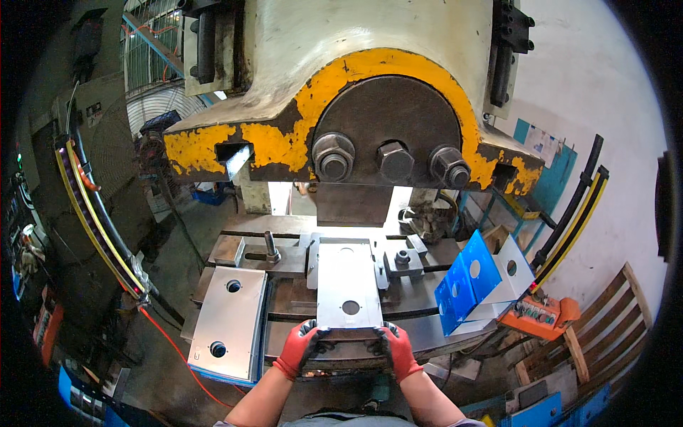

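Note:
A flat silver sheet-metal panel [348,277] with a round hole near each end lies lengthwise on the press bed. Its far end sits between metal guide blocks, below the press's upper tool [353,205]. My left hand [297,349], in a red glove with dark fingers, grips the panel's near left corner. At the near right corner my right hand [397,349], gloved alike, grips the same edge. Both hands' fingertips are partly hidden under the panel. Left of it rests a stack of similar panels [231,313], blue showing along their edges.
Overhead looms the press ram [388,128] with large bolts and worn yellow paint. Bent blue-and-white panels [466,281] stand on the bed's right. Beyond them are an orange control box [537,317] and a wooden pallet [605,334]. Yellow-edged bars [99,220] flank the left side.

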Available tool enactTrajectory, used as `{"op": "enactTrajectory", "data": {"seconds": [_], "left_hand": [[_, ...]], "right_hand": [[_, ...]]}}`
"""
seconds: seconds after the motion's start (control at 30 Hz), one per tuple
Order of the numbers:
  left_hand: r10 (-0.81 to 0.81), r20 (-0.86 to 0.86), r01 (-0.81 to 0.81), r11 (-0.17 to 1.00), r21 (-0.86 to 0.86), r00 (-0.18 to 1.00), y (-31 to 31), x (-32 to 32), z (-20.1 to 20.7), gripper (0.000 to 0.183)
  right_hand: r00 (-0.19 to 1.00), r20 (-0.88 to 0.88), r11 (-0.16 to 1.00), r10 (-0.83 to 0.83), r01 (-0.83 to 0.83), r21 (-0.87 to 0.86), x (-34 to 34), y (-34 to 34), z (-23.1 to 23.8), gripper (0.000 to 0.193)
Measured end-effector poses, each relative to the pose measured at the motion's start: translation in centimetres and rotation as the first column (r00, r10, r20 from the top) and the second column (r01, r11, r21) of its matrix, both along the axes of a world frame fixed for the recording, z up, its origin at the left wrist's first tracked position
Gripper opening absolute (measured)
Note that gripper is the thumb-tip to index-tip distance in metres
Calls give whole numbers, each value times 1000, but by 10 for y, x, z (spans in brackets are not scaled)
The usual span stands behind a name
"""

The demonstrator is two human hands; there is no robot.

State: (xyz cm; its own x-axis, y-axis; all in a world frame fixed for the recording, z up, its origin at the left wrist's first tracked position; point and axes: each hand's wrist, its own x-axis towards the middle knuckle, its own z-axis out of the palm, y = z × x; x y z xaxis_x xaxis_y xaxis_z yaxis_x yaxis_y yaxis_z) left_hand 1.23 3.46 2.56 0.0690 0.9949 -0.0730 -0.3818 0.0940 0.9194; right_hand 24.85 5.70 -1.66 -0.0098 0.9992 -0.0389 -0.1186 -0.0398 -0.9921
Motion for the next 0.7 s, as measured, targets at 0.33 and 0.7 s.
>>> {"op": "enactTrajectory", "data": {"seconds": [0.33, 0.7], "left_hand": [[9, 13, -10, 999, 32, 1000, 5, 0, -18, 16], [10, 72, -7, 999, -35, 997, 4, 2, -18, 18]], "right_hand": [[999, -41, 999, -28, 29, 19, -1, 3, -15, 18], [998, -57, 1000, -27, 27, -8, -3, 0, -5, 19]]}}
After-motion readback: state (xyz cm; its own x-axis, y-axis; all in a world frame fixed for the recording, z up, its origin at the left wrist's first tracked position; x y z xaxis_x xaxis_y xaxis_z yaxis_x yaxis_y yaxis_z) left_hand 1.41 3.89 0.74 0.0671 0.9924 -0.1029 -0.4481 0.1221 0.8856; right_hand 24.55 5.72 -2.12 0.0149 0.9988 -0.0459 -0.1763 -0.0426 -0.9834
